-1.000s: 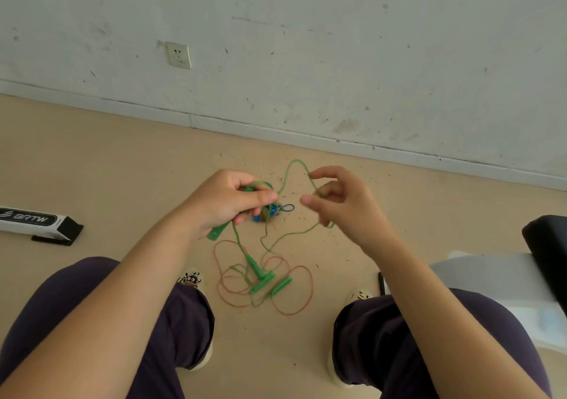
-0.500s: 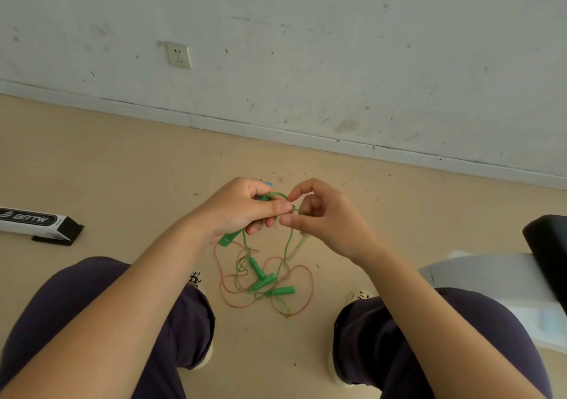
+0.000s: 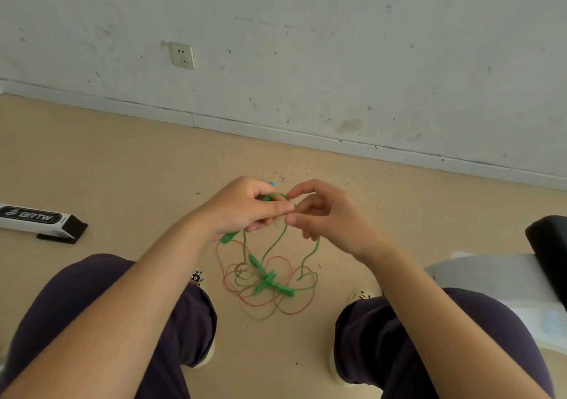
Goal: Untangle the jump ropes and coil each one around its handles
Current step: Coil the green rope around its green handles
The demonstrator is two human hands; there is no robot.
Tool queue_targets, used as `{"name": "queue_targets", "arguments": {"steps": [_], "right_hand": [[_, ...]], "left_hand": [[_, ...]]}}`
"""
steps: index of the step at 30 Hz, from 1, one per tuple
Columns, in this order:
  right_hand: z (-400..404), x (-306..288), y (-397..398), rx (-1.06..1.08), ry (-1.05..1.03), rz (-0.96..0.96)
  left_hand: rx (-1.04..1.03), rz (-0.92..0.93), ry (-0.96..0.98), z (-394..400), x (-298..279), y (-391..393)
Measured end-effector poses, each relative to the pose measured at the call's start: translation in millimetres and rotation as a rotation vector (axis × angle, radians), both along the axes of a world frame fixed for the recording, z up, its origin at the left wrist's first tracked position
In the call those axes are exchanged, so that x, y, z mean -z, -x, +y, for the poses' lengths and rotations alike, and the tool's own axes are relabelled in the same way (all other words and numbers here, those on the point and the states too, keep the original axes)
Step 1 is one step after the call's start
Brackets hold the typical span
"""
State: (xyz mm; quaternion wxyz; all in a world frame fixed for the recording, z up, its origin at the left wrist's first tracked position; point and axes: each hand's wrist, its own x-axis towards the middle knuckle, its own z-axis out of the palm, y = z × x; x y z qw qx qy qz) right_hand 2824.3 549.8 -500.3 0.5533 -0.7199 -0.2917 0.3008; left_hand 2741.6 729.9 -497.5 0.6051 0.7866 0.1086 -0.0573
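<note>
My left hand (image 3: pixel 245 208) grips a green jump-rope handle (image 3: pixel 228 238), whose lower end sticks out under the palm. My right hand (image 3: pixel 325 214) pinches the green rope (image 3: pixel 277 242) right beside the left fingertips, with a small loop of it between the two hands. Strands of green rope hang from both hands to the floor. There they join a tangle with an orange rope (image 3: pixel 303 303) and more green handles (image 3: pixel 270 283) between my feet. A blue bit (image 3: pixel 270 183) peeks out behind the left hand.
A white and black box (image 3: pixel 40 219) lies on the floor at the left. A wall with a socket (image 3: pixel 182 55) rises ahead. A white and black seat-like object (image 3: pixel 521 270) stands at the right. My knees (image 3: pixel 107 322) frame the tangle.
The right hand has closed in on the left hand, bringing the wide raised green loop down to a small one. The hanging strands have slackened and the tangle on the floor has shifted a little.
</note>
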Motion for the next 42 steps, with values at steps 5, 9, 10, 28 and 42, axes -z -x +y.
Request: {"name": "queue_targets", "arguments": {"steps": [5, 9, 10, 28, 42], "right_hand": [[-8, -3, -15, 0.163, 0.07, -0.18], [-24, -9, -35, 0.416, -0.012, -0.163], [-26, -9, -36, 0.413, -0.02, -0.158], [-9, 4, -18, 0.094, 0.003, -0.184], [2, 5, -2, 0.046, 0.056, -0.113]], "left_hand": [[0.009, 0.004, -0.007, 16, -7, 0], [-0.125, -0.021, 0.013, 42, -10, 3], [-0.136, -0.022, 0.004, 43, -9, 4], [-0.01, 0.062, -0.093, 28, -1, 0], [0.039, -0.002, -0.01, 1, 4, -3]]}}
